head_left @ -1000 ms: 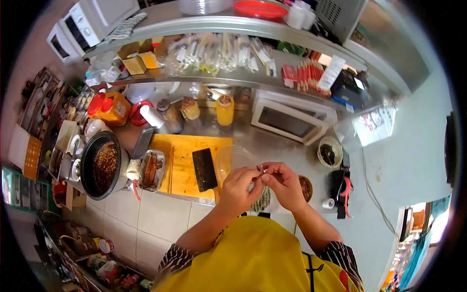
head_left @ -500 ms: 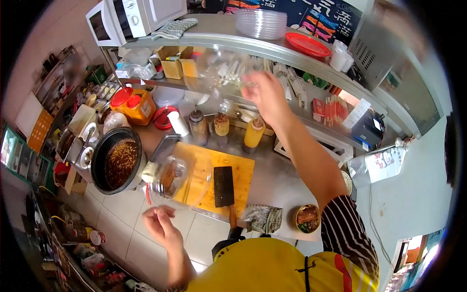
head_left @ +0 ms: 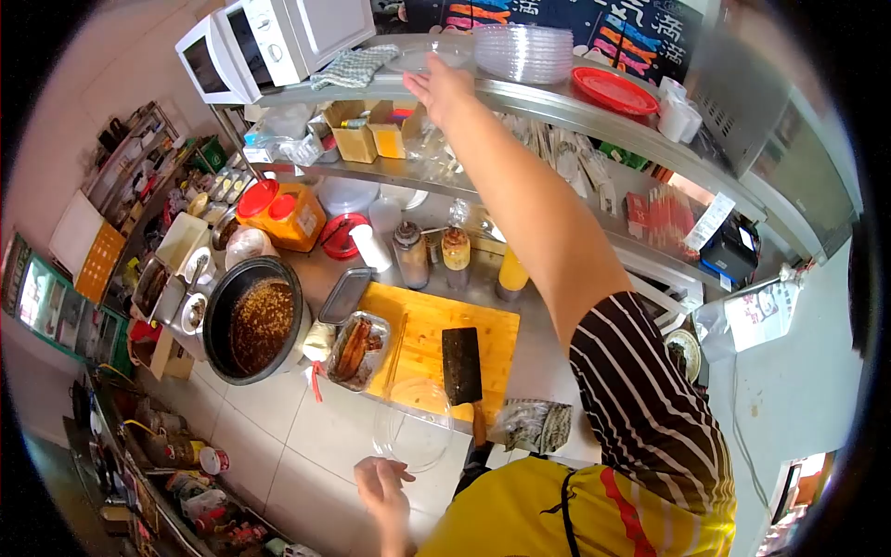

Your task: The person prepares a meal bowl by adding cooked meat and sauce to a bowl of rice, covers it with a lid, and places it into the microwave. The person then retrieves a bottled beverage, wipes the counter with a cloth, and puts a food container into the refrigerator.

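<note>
My left hand (head_left: pixel 382 487) has its fingers curled at the rim of a clear round plastic lid (head_left: pixel 415 429), which hangs over the near edge of the cutting board (head_left: pixel 492 325). At the upper shelf, my right hand (head_left: pixel 441 88) reaches out with fingers spread, beside another clear round lid (head_left: pixel 408 61) lying there. To its right stands a stack of clear plastic lids (head_left: pixel 524 56). On the board rest a cleaver (head_left: pixel 460 367) and a pair of chopsticks (head_left: pixel 396 348). A metal tray with cooked meat (head_left: pixel 355 351) sits at its left.
A black pot of brown sauce (head_left: pixel 255 320) stands left of the board, near an orange jug (head_left: pixel 295 218). Behind are several squeeze bottles (head_left: pixel 456 255). The upper shelf carries a microwave (head_left: pixel 278 42), a checked cloth (head_left: pixel 355 67) and red lids (head_left: pixel 614 91).
My right hand has moved up to the shelf and let go of its clear lid there. My left hand and its lid have shifted toward my body, uncovering the meat tray.
</note>
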A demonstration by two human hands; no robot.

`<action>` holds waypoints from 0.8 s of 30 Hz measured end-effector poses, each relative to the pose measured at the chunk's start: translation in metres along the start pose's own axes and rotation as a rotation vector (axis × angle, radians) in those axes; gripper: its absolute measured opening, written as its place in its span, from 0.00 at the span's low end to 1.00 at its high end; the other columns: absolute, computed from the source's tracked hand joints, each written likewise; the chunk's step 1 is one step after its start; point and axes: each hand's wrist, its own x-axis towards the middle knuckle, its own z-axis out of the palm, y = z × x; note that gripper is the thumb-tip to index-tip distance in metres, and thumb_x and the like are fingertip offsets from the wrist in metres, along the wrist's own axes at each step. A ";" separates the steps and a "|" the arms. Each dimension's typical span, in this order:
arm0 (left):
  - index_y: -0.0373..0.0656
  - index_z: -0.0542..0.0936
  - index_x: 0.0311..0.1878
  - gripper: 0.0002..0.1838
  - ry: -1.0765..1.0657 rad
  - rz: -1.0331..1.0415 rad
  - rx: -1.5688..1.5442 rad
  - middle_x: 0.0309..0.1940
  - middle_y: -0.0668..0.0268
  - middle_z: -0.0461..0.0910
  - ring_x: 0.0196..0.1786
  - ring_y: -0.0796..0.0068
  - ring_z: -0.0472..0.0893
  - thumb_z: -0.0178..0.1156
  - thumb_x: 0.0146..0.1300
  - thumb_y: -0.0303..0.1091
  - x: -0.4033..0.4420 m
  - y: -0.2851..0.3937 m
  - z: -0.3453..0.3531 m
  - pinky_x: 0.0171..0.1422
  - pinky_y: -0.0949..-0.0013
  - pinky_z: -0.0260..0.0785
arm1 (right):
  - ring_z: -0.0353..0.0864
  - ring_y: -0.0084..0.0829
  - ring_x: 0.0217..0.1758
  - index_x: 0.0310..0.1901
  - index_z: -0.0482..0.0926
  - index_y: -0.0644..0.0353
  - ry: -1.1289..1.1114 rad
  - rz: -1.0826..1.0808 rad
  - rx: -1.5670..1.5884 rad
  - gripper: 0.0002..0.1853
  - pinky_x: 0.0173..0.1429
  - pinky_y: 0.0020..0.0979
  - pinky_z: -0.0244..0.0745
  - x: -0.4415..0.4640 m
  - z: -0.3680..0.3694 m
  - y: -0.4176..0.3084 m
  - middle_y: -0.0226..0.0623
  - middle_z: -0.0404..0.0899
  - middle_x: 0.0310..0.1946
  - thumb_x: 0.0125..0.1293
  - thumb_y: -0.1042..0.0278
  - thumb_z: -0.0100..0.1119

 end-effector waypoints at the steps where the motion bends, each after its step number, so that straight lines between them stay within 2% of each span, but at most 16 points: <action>1: 0.39 0.65 0.43 0.08 -0.009 -0.001 0.009 0.25 0.62 0.75 0.22 0.81 0.69 0.46 0.75 0.34 0.000 -0.001 0.004 0.26 0.74 0.70 | 0.84 0.43 0.39 0.52 0.64 0.77 -0.061 0.006 -0.083 0.21 0.45 0.37 0.87 -0.013 -0.004 -0.005 0.53 0.72 0.46 0.70 0.66 0.55; 3: 0.39 0.66 0.42 0.08 -0.049 0.008 -0.020 0.25 0.62 0.75 0.22 0.80 0.69 0.47 0.75 0.34 0.004 0.001 0.015 0.27 0.74 0.70 | 0.84 0.41 0.38 0.53 0.65 0.76 -0.171 0.028 -0.260 0.20 0.45 0.35 0.86 -0.051 -0.032 -0.014 0.53 0.74 0.45 0.70 0.67 0.54; 4: 0.37 0.67 0.42 0.10 -0.057 -0.006 -0.006 0.27 0.60 0.78 0.22 0.79 0.73 0.48 0.74 0.36 0.006 -0.002 0.019 0.26 0.75 0.66 | 0.85 0.35 0.37 0.50 0.71 0.74 -0.326 -0.009 -0.399 0.16 0.43 0.31 0.84 -0.075 -0.058 -0.014 0.50 0.79 0.41 0.69 0.68 0.54; 6: 0.39 0.67 0.42 0.10 -0.134 -0.026 -0.020 0.26 0.62 0.78 0.21 0.79 0.73 0.48 0.75 0.37 0.007 -0.008 0.031 0.26 0.76 0.63 | 0.81 0.25 0.30 0.38 0.78 0.62 -0.629 -0.111 -0.749 0.05 0.34 0.26 0.76 -0.131 -0.129 -0.008 0.35 0.82 0.28 0.67 0.71 0.54; 7: 0.40 0.67 0.42 0.10 -0.178 -0.063 -0.036 0.25 0.62 0.78 0.21 0.79 0.74 0.48 0.75 0.37 0.010 -0.009 0.043 0.27 0.76 0.63 | 0.79 0.23 0.27 0.36 0.79 0.59 -0.697 0.039 -0.758 0.06 0.32 0.27 0.74 -0.163 -0.171 -0.005 0.32 0.81 0.25 0.68 0.67 0.56; 8: 0.41 0.68 0.42 0.09 -0.213 -0.128 -0.070 0.25 0.64 0.75 0.22 0.79 0.72 0.49 0.74 0.37 0.010 -0.010 0.055 0.27 0.76 0.63 | 0.80 0.26 0.27 0.33 0.79 0.58 -0.711 -0.007 -1.023 0.11 0.33 0.31 0.74 -0.195 -0.215 -0.004 0.35 0.80 0.24 0.69 0.60 0.56; 9: 0.42 0.68 0.41 0.09 -0.245 -0.193 -0.097 0.24 0.66 0.72 0.23 0.80 0.70 0.49 0.74 0.37 0.011 -0.012 0.066 0.27 0.76 0.63 | 0.81 0.32 0.28 0.34 0.80 0.58 -0.790 -0.019 -1.478 0.17 0.36 0.35 0.74 -0.230 -0.246 -0.029 0.38 0.81 0.25 0.70 0.51 0.54; 10: 0.43 0.68 0.41 0.08 -0.292 -0.209 -0.086 0.23 0.67 0.70 0.22 0.80 0.69 0.49 0.74 0.37 0.010 -0.017 0.079 0.28 0.76 0.64 | 0.81 0.37 0.30 0.36 0.81 0.57 -0.752 0.137 -1.421 0.20 0.39 0.36 0.75 -0.260 -0.294 -0.030 0.39 0.81 0.27 0.70 0.47 0.52; 11: 0.44 0.68 0.41 0.07 -0.345 -0.251 -0.092 0.23 0.67 0.71 0.22 0.79 0.69 0.50 0.73 0.36 0.008 -0.024 0.092 0.27 0.75 0.63 | 0.82 0.35 0.35 0.41 0.81 0.57 -0.655 0.272 -1.362 0.22 0.42 0.35 0.75 -0.293 -0.351 -0.022 0.42 0.82 0.33 0.70 0.44 0.51; 12: 0.44 0.68 0.41 0.07 -0.415 -0.299 -0.084 0.23 0.67 0.71 0.22 0.79 0.69 0.49 0.74 0.36 0.005 -0.031 0.106 0.27 0.75 0.63 | 0.82 0.31 0.40 0.49 0.79 0.58 -0.647 0.338 -1.231 0.23 0.43 0.33 0.75 -0.326 -0.391 -0.029 0.42 0.82 0.39 0.71 0.44 0.51; 14: 0.44 0.68 0.41 0.07 -0.567 -0.380 -0.084 0.23 0.67 0.71 0.22 0.79 0.69 0.49 0.74 0.36 -0.007 -0.044 0.139 0.26 0.75 0.62 | 0.81 0.28 0.43 0.57 0.75 0.60 -0.341 0.781 -0.781 0.23 0.46 0.30 0.77 -0.390 -0.448 -0.053 0.38 0.80 0.44 0.72 0.48 0.51; 17: 0.40 0.69 0.47 0.07 -0.821 -0.454 -0.014 0.25 0.64 0.75 0.21 0.78 0.72 0.48 0.74 0.33 -0.039 -0.076 0.186 0.25 0.76 0.64 | 0.81 0.28 0.44 0.59 0.72 0.62 0.100 0.746 -0.456 0.23 0.48 0.30 0.78 -0.459 -0.479 -0.121 0.35 0.79 0.43 0.73 0.52 0.52; 20: 0.40 0.69 0.47 0.08 -1.040 -0.498 0.066 0.27 0.64 0.73 0.22 0.77 0.72 0.49 0.74 0.34 -0.077 -0.116 0.240 0.26 0.74 0.65 | 0.81 0.28 0.42 0.59 0.70 0.63 0.314 0.627 -0.525 0.23 0.48 0.31 0.80 -0.506 -0.544 -0.160 0.37 0.79 0.43 0.73 0.54 0.53; 21: 0.40 0.70 0.46 0.08 -1.057 -0.544 0.102 0.26 0.66 0.73 0.22 0.78 0.73 0.49 0.74 0.35 -0.092 -0.123 0.259 0.25 0.74 0.65 | 0.81 0.30 0.42 0.60 0.70 0.67 0.359 0.627 -0.594 0.19 0.50 0.33 0.79 -0.517 -0.561 -0.172 0.37 0.79 0.42 0.74 0.62 0.50; 24: 0.40 0.70 0.47 0.10 -1.117 -0.601 0.198 0.26 0.67 0.74 0.23 0.80 0.73 0.49 0.74 0.37 -0.129 -0.151 0.306 0.26 0.76 0.65 | 0.80 0.26 0.39 0.57 0.72 0.68 0.509 0.629 -0.708 0.17 0.45 0.30 0.81 -0.547 -0.617 -0.181 0.35 0.78 0.38 0.73 0.66 0.50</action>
